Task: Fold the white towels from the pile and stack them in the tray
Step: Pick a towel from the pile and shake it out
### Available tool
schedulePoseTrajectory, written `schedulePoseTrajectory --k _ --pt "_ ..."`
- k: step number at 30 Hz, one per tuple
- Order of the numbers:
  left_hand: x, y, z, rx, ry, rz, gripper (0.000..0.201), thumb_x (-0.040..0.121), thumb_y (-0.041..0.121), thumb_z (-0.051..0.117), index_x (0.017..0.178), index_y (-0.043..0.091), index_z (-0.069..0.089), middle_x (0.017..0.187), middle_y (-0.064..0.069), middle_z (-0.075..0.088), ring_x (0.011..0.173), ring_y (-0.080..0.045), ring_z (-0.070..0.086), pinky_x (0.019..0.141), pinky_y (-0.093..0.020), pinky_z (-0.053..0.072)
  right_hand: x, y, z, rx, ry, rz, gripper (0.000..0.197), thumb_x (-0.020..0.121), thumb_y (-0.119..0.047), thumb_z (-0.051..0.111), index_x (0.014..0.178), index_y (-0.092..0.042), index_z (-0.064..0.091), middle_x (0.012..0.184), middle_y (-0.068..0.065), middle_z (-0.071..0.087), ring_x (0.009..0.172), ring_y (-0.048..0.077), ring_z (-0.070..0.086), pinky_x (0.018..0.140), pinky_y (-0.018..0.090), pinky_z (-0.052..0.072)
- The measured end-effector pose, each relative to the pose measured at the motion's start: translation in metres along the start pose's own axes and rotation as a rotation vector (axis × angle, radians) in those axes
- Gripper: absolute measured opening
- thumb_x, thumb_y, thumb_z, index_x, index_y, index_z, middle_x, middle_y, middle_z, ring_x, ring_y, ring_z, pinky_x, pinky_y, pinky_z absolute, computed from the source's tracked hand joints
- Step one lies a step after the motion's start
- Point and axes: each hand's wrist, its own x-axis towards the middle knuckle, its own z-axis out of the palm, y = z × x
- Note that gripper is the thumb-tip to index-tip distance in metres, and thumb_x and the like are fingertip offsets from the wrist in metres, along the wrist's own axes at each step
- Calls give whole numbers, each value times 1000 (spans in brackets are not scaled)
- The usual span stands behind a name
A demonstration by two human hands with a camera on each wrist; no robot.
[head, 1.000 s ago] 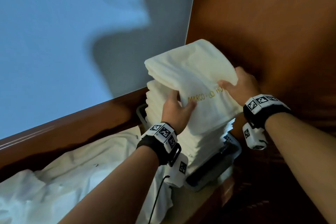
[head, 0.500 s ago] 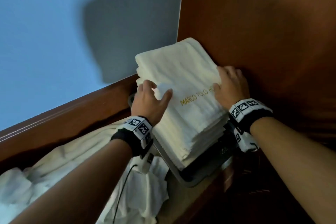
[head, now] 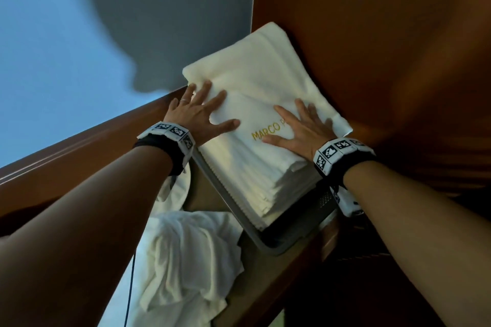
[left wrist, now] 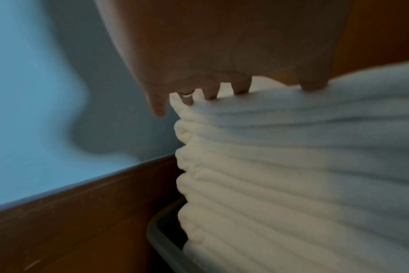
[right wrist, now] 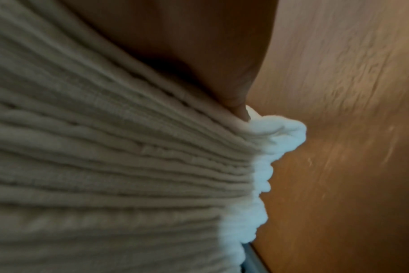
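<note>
From the head view, your left hand and right hand both lie flat, fingers spread and straight, on the top folded towel, so neither grip is closed around anything. That towel, marked with gold lettering, sits on a tall stack of folded towels inside the grey tray, which rests on a wooden bench against a wood panel. The pile of unfolded white towels lies just beside the tray on your left. Press evenly with both palms so the stack settles straight rather than leaning. From the left wrist view, your fingertips rest on the top layer near its left edge, with the little finger hanging just off the side; the tray's rim shows below. Keep those fingers flat, and nudge the edge inward only if layers jut out. From the right wrist view, your palm presses the top of the stack close to the panel, and one towel corner bulges out past the layers beneath. Smooth that corner back in line before you lift away, then raise both hands straight up so nothing drags.
</note>
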Motion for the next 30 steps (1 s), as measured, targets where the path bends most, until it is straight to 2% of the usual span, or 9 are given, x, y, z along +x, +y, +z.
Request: schedulePoseTrajectory --k 3,5,8,10,12,15,18,24,30 --pt "-16 -3 -16 -41 -28 16 93 80 89 34 159 44 11 170 6 -2 156 -28 4 124 -55 14 -6 -4 -13 -46 -21 32 109 54 -103 25 150 -55 4 165 -5 -11 152 30 -7 116 66 3" --pt "-38 -13 -23 -74 -5 25 83 87 77 47 157 36 28 166 0 24 150 -29 28 119 -51 30 -15 -11 -19 -88 29 57 100 65 -99 30 151 -47 17 165 -2 7 150 31 8 114 64 10" --pt "-89 -43 -30 -178 42 -7 60 91 59 60 140 26 55 136 -2 62 121 -26 58 101 -42 48 -42 -35 -23 -134 233 -5 54 93 -60 44 131 -22 52 139 10 49 126 34 45 104 52 38" --pt "-133 -70 -31 -192 46 -67 49 93 52 62 133 23 61 126 -1 67 115 -26 61 100 -40 49 -63 -62 -17 -147 387 -103 27 96 -29 48 108 -9 61 116 17 60 106 38 54 89 47 48" --pt "-179 -102 -32 -182 66 -132 42 92 50 63 124 23 67 122 -1 69 114 -26 62 98 -36 49 -87 -95 -5 -146 477 -169 24 94 -18 50 107 -4 64 113 19 63 105 39 54 87 46 49" --pt "-258 -150 -32 -189 83 -187 30 91 48 65 106 23 72 111 -1 72 101 -24 63 91 -33 50 -129 -160 24 -69 455 -254 30 94 -21 53 117 -6 65 119 16 63 112 37 53 91 45 48" --pt "-341 -197 -28 -212 82 -221 18 90 43 68 94 26 72 101 1 72 93 -22 63 91 -36 52 -173 -232 62 41 378 -359 24 92 -20 55 108 -7 68 108 16 67 99 38 60 82 42 51" --pt "-477 -278 11 -164 -10 -357 22 89 52 66 86 30 68 101 2 73 96 -25 66 90 -40 54 -251 -367 142 40 162 -473 32 95 -33 53 120 -17 65 115 5 67 105 27 61 86 35 50" --pt "-525 -312 60 -60 -44 -416 39 96 50 58 127 27 65 128 1 65 117 -26 60 88 -33 46 -274 -439 190 -99 6 -531 38 98 -41 49 127 -19 59 127 3 57 117 24 54 94 40 48"
